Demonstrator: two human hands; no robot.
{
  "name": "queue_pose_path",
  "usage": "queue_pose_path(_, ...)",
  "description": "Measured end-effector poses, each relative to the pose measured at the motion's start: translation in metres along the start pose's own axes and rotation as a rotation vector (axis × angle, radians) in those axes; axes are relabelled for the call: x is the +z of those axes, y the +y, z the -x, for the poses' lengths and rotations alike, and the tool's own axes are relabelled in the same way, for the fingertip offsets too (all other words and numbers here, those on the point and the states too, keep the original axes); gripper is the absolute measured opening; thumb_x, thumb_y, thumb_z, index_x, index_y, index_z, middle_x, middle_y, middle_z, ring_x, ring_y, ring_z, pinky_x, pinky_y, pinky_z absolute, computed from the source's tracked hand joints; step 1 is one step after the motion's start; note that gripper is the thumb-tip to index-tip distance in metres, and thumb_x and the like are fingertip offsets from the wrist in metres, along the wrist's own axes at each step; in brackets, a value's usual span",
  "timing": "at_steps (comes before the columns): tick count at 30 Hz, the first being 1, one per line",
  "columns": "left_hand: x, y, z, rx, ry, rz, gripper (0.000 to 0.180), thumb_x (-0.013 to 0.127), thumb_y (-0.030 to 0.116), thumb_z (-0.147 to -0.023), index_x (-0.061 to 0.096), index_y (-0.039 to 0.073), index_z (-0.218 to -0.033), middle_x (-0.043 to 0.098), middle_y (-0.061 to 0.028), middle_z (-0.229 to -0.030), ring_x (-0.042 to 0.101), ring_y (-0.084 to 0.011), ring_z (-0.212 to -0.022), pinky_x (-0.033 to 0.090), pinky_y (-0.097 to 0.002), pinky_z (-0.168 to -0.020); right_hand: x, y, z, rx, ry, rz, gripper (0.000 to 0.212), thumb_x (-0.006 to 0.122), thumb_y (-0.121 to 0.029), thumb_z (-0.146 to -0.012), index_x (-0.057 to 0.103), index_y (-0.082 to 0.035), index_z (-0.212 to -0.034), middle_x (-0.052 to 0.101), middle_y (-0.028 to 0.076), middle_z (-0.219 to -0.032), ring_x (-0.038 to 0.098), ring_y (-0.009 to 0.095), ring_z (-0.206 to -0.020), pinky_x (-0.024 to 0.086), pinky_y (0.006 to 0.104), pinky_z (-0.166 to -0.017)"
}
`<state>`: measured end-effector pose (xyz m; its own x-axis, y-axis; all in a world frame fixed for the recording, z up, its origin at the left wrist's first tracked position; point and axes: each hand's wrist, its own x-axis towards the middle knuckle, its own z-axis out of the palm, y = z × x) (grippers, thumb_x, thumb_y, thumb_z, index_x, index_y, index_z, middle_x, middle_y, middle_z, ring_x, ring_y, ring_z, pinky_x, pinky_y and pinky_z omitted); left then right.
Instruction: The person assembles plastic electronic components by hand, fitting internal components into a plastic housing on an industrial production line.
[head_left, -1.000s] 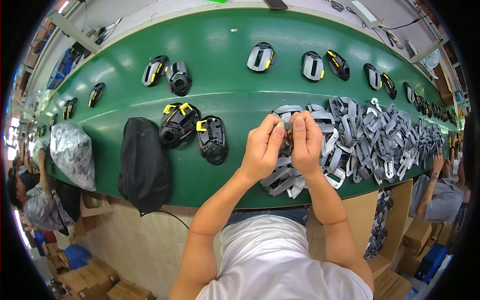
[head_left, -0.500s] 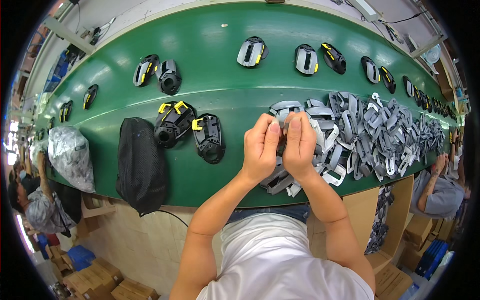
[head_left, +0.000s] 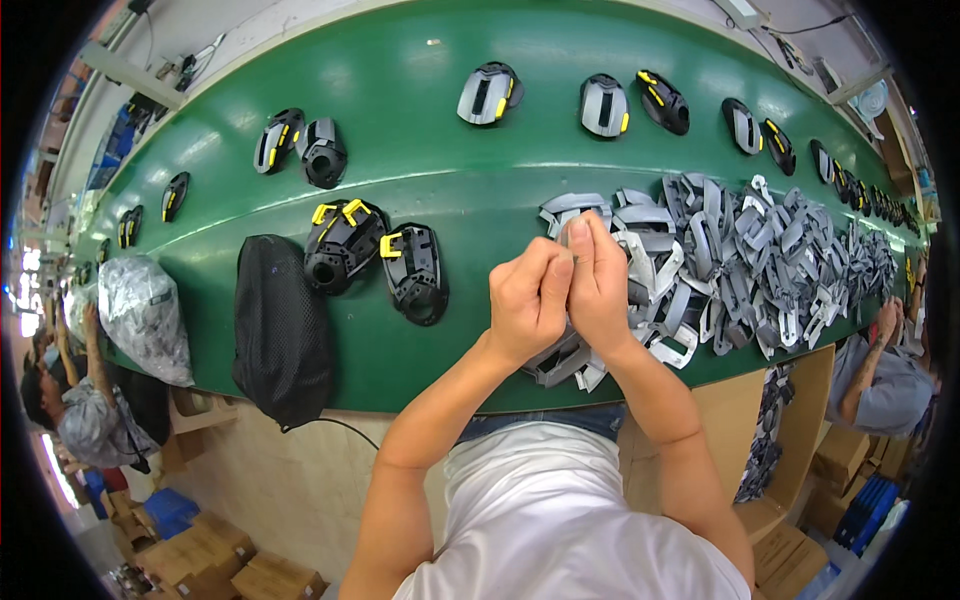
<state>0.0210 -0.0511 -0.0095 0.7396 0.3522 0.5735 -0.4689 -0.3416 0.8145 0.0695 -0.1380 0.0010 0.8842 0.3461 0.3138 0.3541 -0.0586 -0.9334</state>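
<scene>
My left hand (head_left: pixel 528 300) and my right hand (head_left: pixel 600 290) are closed and pressed together over the near part of a green table (head_left: pixel 470 250). Whatever lies between their fingers is mostly hidden; only a sliver of grey shows at the thumbs. Under and just beyond the hands begins a heap of grey plastic shell pieces (head_left: pixel 770 250), which spreads to the right. To the left of my hands lie two black plastic shells with yellow clips, one (head_left: pixel 415 275) nearer them and the other (head_left: pixel 345 240) farther left.
A black mesh bag (head_left: pixel 283 330) and a clear plastic bag (head_left: pixel 145 315) lie at left. Grey-and-black shells (head_left: pixel 490 93) are spaced along the far strip. An open carton (head_left: pixel 720 425) holding grey parts stands below the table's edge. People work at left (head_left: pixel 95 420) and right (head_left: pixel 870 370).
My right hand has risen slightly and its fingers now overlap the left hand's fingertips; the gap between the hands has narrowed. Several shells on the far strip appear slightly farther left.
</scene>
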Motion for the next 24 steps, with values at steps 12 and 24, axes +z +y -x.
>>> queue_pose_path(12, 0.005, -0.0001, 0.0011, -0.397, 0.07, 0.335, 0.03, 0.043, 0.021, -0.097, 0.043, 0.002, -0.073, 0.04, 0.0011, -0.055, 0.035, -0.0044, -0.05, 0.03, -0.0234, -0.043, 0.0001, -0.0008, 0.002, -0.026, 0.031, -0.055, 0.027, 0.04, -0.018, -0.096, 0.044, -0.001, -0.075, 0.042, 0.006, -0.051, 0.041, 0.014, -0.043, 0.033, 0.0284, -0.042)
queue_pose_path(24, 0.007, -0.0005, -0.0036, -0.394, 0.069, 0.155, 0.03, 0.042, 0.018, -0.097, 0.038, 0.005, -0.071, 0.035, 0.005, -0.061, 0.027, -0.004, -0.058, 0.025, -0.0228, -0.048, 0.0023, -0.0011, 0.005, -0.262, 0.085, 0.178, 0.017, 0.044, -0.01, -0.093, 0.047, 0.0, -0.079, 0.047, 0.012, -0.058, 0.047, 0.024, -0.044, 0.038, 0.0334, -0.043)
